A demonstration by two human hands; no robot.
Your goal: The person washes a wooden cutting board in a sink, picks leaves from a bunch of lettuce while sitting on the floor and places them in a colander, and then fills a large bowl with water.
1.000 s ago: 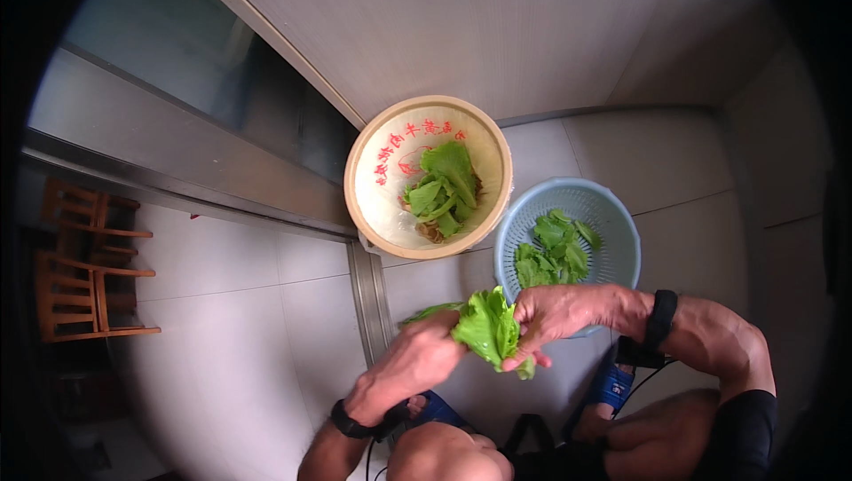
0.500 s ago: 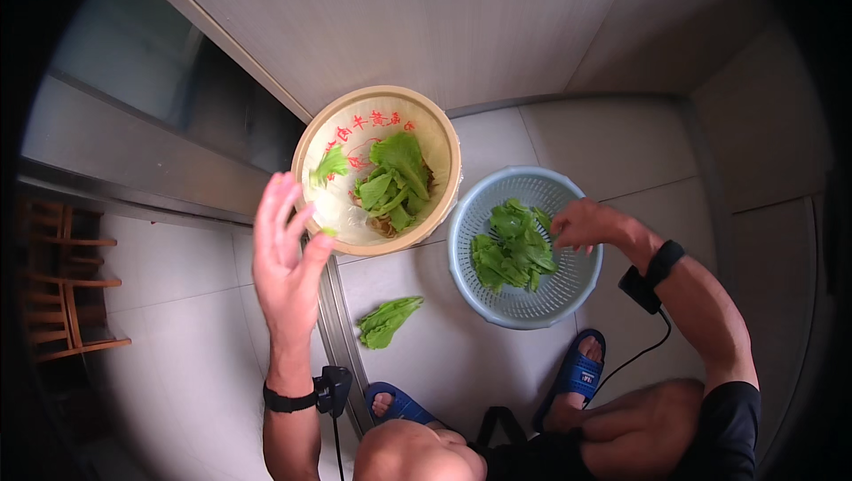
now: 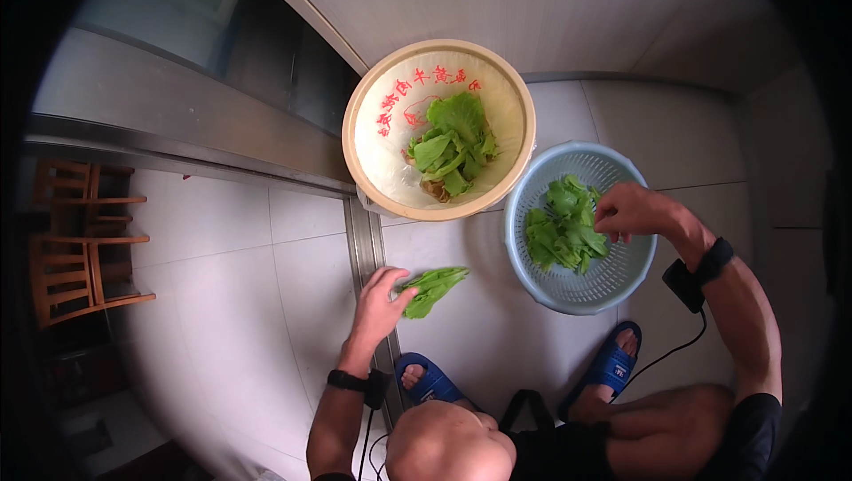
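My left hand (image 3: 383, 302) is at the floor, thumb and fingers apart around the stem end of a bunch of lettuce leaves (image 3: 437, 289). Whether it grips the bunch is unclear. Over the right side of a light blue plastic colander (image 3: 581, 302), my right hand (image 3: 632, 213) has its fingers curled down at the edge of the torn green lettuce (image 3: 561, 237) inside. The fingertips are partly hidden, so what they hold does not show. Farther back stands a round beige bin (image 3: 362, 148) lined with clear plastic, with lettuce scraps (image 3: 454, 139) in it.
A metal door track (image 3: 366, 246) crosses the floor left of the bin. Wooden chairs (image 3: 84, 277) stand at far left, beyond it. A pale panel (image 3: 612, 11) rises behind the bin. My feet in blue slippers (image 3: 612, 364) are below the colander.
My left hand has come down from beside the bin to the lettuce on the floor. The leaf piece seen over the bin's left side is gone from there. My right hand stays at the colander.
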